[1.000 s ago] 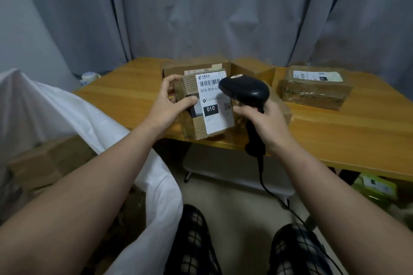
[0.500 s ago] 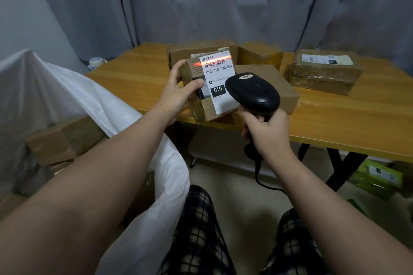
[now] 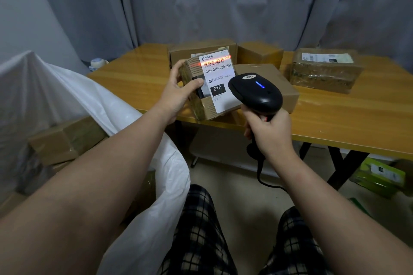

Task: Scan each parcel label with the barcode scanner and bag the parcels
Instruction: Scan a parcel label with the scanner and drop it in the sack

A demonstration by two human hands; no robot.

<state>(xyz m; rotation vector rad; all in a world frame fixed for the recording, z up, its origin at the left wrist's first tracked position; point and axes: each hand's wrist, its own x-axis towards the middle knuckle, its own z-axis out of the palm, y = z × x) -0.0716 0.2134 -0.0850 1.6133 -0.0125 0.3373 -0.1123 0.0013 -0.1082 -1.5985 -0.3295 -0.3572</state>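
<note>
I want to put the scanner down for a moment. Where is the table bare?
Bare wood at the left end of the table, left of the held parcel, and along the near right edge, in front of the taped parcel. The middle back is crowded with boxes.

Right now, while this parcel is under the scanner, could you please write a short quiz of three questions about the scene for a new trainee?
1. True or false: the red scan line lies across the barcode at the top of the label on the held parcel.
2. The left hand holds the parcel. What does the right hand grip? A) a roll of tape B) the barcode scanner C) a pen
3. Fill in: the white bag is on the person's ____ side.

Key: 1 true; 2 B; 3 left.
</note>
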